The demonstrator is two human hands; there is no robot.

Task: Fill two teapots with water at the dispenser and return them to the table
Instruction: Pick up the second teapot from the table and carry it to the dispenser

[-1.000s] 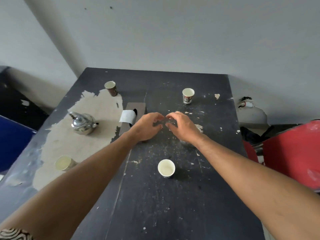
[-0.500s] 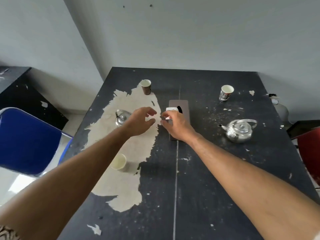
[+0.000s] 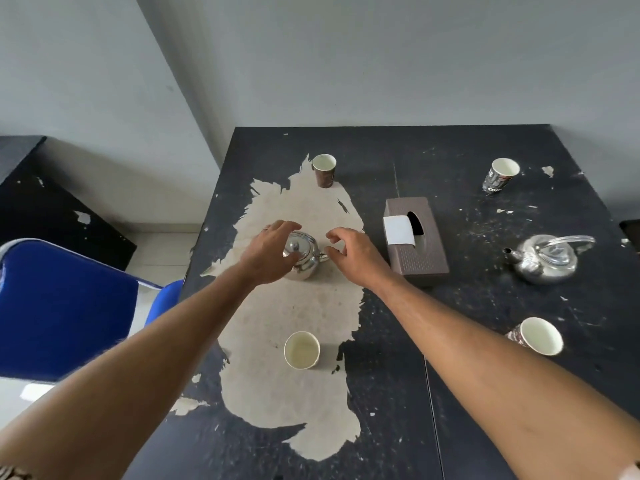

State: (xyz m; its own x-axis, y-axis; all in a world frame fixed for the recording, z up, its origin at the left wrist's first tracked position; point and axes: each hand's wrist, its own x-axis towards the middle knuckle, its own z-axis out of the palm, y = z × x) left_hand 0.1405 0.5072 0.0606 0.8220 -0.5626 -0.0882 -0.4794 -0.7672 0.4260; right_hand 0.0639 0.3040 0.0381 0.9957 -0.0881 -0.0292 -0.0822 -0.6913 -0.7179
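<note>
Hands, the left hand (image 3: pixel 268 252) spread over the lid and the right hand (image 3: pixel 349 252) loosely curled by the spout, both empty, are poised at the small teapot (image 3: pixel 304 258) on the table (image 3: pixel 485 341); its handle should be gripped before lifting.

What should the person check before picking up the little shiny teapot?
1. Lid on the small steel teapot: in place, ok.
2. Left hand over the teapot: fingers spread above the lid; whether it touches, cannot tell.
3. Right hand at the spout side: fingers curled but holding nothing, not ok yet.
4. Handle position: hidden by the left hand, cannot tell.
5. Paper cup nearer the person: apart from the teapot, ok.
6. Second teapot: upright on the table, handle raised, ok.
</note>
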